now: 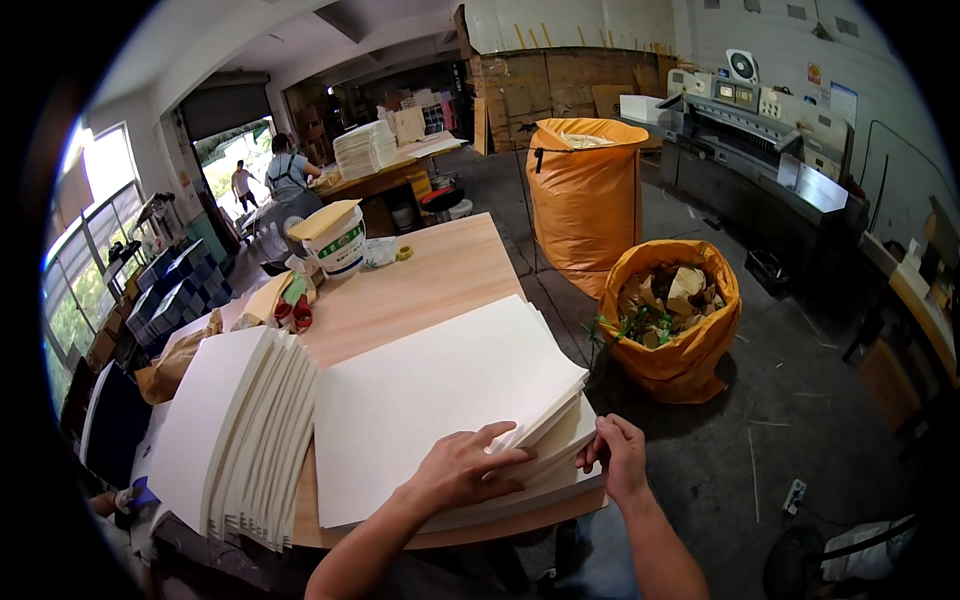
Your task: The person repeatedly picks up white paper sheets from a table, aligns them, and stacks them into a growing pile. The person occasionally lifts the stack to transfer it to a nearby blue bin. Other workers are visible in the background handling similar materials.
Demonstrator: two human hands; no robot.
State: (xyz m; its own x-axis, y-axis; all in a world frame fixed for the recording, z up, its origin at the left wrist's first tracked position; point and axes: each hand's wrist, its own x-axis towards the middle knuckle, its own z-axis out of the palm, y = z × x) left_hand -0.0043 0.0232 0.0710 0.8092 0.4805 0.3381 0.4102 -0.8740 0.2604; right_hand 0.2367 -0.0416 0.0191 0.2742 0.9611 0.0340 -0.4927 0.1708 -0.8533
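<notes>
A stack of large white paper sheets [440, 385] lies on the wooden table in front of me. Its near right corner is bent up, with gaps between the layers. My left hand [468, 465] is at this raised edge, index finger over the top sheets and the other fingers along the edge below, holding the lifted layers. At the right corner, my right hand [617, 455] pinches the lower sheets with curled fingers; its fingertips are partly hidden. To the left, a second pile of white sheets [235, 425] leans in a slanted fan.
On the wooden table [430, 265] stand a white bucket [338, 240], a tape roll [404, 253] and red items [293, 316]. Two orange sacks, one tall [585, 200] and one filled with scraps [670, 340], stand right. A large machine [750, 150] is behind; a person [290, 165] works farther back.
</notes>
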